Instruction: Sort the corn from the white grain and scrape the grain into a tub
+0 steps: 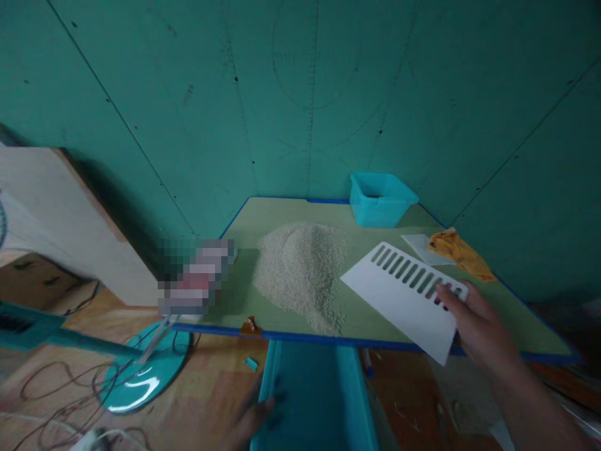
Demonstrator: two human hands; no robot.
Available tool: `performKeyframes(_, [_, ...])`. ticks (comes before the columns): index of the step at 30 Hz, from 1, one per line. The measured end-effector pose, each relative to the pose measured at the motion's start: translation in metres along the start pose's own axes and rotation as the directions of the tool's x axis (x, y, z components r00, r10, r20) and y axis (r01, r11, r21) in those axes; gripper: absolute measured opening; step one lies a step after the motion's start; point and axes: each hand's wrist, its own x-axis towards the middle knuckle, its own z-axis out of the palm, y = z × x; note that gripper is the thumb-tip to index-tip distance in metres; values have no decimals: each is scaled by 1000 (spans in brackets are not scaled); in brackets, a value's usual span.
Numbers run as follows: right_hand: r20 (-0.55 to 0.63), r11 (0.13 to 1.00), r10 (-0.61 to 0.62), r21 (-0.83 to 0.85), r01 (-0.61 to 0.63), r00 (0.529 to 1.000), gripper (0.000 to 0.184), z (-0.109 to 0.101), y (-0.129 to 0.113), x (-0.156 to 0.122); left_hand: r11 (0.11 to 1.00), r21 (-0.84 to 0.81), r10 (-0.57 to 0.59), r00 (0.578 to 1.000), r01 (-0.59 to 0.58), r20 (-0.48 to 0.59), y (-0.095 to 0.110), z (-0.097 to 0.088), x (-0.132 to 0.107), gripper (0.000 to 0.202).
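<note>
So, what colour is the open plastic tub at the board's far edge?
The open square plastic tub is bright turquoise, best seen in the head view.

This is a makeshift workroom: teal painted boards (188, 94) scored with thin drawn lines close in a corner around a green tabletop (300, 213) edged in blue tape. A heap of pale grain (300, 269) and a slotted white card (399, 294) lie on it, a teal tub (382, 199) stands at the back, and loose cables (56, 401) trail across the wood-patterned floor (220, 388).
</note>
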Motion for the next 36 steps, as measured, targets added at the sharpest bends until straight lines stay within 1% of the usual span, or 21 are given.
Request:
performKeyframes(3, [64,999,42,-35,-40,997,38,-4,1,-2,999,30,-24,999,23,30,5,3,-2,67])
performKeyframes(5, [109,997,41,-63,-34,993,41,-5,-2,-4,1000,27,-15,999,14,29,8,8,-3,75])
performKeyframes(7, [129,995,38,-91,-26,991,44,-5,-7,-7,1000,8,8,1000,-8,25,9,11,-4,79])
performKeyframes(11, [159,992,43,-125,-23,986,47,-3,-15,-11,998,-57,12,999,-9,48,8,14,-7,78])
performKeyframes(14, [169,989,1,-145,24,986,48,-1,-17,-15,995,-100,4,997,4,76,7,12,-9,72])
performKeyframes(17, [187,989,-16,-144,44,982,46,1,-18,-18,997,-71,38,997,-34,67,8,11,-8,71])
performKeyframes(20, [198,990,-10,-133,37,980,45,3,-18,-21,997,-25,80,996,-79,45,7,12,-4,78])
performKeyframes(22, [207,992,-4,-124,30,978,45,3,-18,-23,994,-29,103,994,-101,43,5,12,0,82])
performKeyframes(24, [223,994,0,-107,25,975,43,5,-18,-26,993,-27,113,993,-112,43,4,12,3,81])
performKeyframes(26, [227,997,13,-77,5,974,41,8,-18,-30,995,-4,97,994,-97,55,3,12,4,76])
performKeyframes(28, [213,999,39,-20,-36,976,38,11,-19,-34,996,20,80,994,-82,79,4,13,4,74])
performKeyframes(30, [192,994,73,63,-87,979,37,13,-20,-36,996,19,87,991,-89,102,7,14,3,76])
performKeyframes(32, [189,978,110,154,-140,976,39,13,-19,-33,994,7,107,988,-108,111,10,16,2,83])
performKeyframes(34, [187,953,165,224,-206,968,44,10,-18,-23,993,-20,116,987,-114,107,13,18,1,94])
performKeyframes(36, [131,937,219,250,-246,967,49,7,-17,-10,993,-43,114,990,-111,87,13,18,0,106])
